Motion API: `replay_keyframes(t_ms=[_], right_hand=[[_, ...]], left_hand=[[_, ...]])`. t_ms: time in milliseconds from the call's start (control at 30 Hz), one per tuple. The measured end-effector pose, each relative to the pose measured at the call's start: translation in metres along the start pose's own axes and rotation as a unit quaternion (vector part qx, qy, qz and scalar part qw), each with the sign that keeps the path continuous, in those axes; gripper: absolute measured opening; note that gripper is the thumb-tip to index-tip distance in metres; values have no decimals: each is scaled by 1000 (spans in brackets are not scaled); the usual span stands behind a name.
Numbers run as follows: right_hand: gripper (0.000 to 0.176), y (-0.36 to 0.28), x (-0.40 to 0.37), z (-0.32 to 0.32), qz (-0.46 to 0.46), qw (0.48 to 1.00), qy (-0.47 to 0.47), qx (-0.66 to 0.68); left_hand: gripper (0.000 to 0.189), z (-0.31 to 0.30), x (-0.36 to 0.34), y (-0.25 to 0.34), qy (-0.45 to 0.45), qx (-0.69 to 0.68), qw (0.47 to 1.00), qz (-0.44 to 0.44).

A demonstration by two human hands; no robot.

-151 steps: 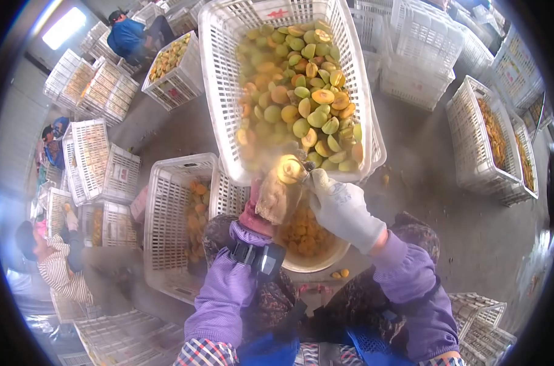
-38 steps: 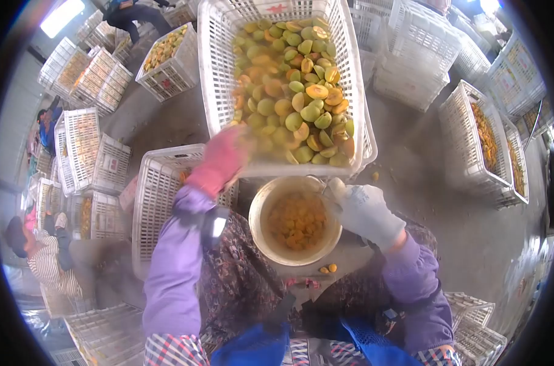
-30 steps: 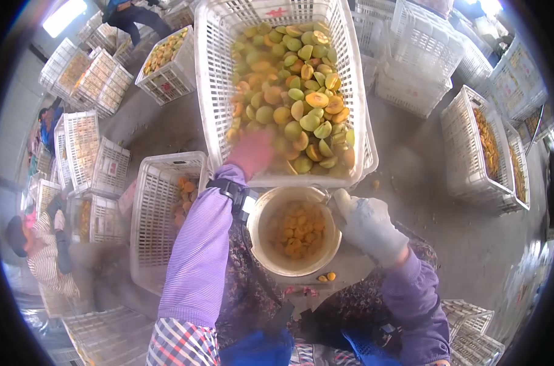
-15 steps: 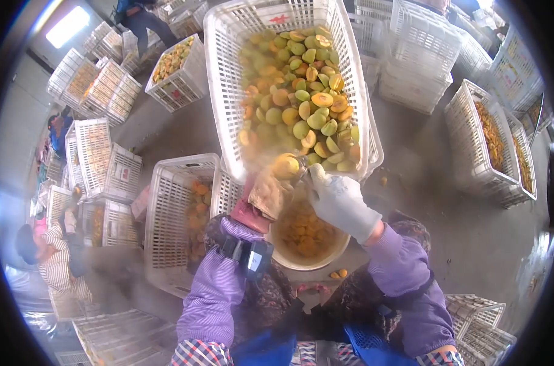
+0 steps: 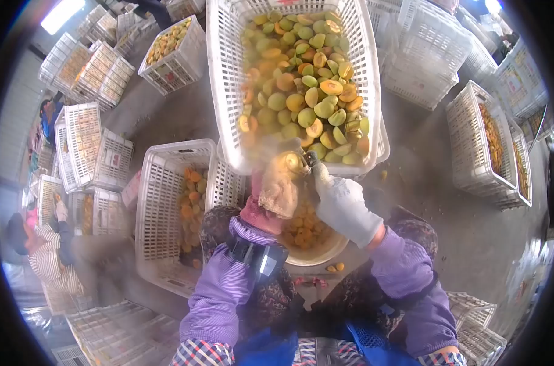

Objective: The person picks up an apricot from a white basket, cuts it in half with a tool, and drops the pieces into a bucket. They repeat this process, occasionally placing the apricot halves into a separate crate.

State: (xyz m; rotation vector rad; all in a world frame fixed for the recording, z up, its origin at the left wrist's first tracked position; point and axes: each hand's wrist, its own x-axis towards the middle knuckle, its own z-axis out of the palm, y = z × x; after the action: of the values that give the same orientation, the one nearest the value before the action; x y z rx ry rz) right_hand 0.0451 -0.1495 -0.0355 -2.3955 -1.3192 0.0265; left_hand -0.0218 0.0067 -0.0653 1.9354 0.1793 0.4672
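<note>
My left hand (image 5: pixel 275 194), in a worn pink and tan glove, is closed round a yellow fruit piece (image 5: pixel 291 163) over the near rim of a white crate. In a white glove, my right hand (image 5: pixel 345 204) grips a small dark metal tool (image 5: pixel 311 157) that meets the fruit's right side. The white crate (image 5: pixel 369 73) in front holds many green and orange fruit halves (image 5: pixel 325 108). Below my hands is a round tub (image 5: pixel 316 259) with orange pieces in it, partly hidden by the gloves. Haze blurs the left of the view.
A white crate (image 5: pixel 152 165) with orange fruit stands at the left. More fruit crates (image 5: pixel 502 177) stand at the right. Stacked crates (image 5: pixel 426 49) are behind. A person in a striped top (image 5: pixel 51 259) is at the far left. Two loose pieces (image 5: pixel 336 267) lie beside the tub.
The view has shifted a little, so the crates sit differently in it. The fruit in my left hand now shows less of its face and lies closer to the tool.
</note>
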Motion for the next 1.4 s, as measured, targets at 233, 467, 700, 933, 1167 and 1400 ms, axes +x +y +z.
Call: replay_keyframes(t_ms=[233,467,700,933,1167,1400], right_hand=[[47,-5,2,-8,5,999,-7,-43],[41,-6,2,-3,-17,1000,6,-15],[47,-10,-1,-4,-14,998,-10,-54],[47,-5,-2,13,-20,993,16,115],[28,-14,5,-39,101,882,-207,411],[24,-5,3,-31,146,864,-275,396]], left_hand=[[31,4,-24,-18,56,1,996,67],[27,5,-24,-49,56,46,996,61],[25,8,-23,-42,61,24,996,54],[27,4,-21,-37,46,-18,999,22],[33,-8,6,1,13,-314,942,-114],[39,15,12,-25,53,-251,962,-97]])
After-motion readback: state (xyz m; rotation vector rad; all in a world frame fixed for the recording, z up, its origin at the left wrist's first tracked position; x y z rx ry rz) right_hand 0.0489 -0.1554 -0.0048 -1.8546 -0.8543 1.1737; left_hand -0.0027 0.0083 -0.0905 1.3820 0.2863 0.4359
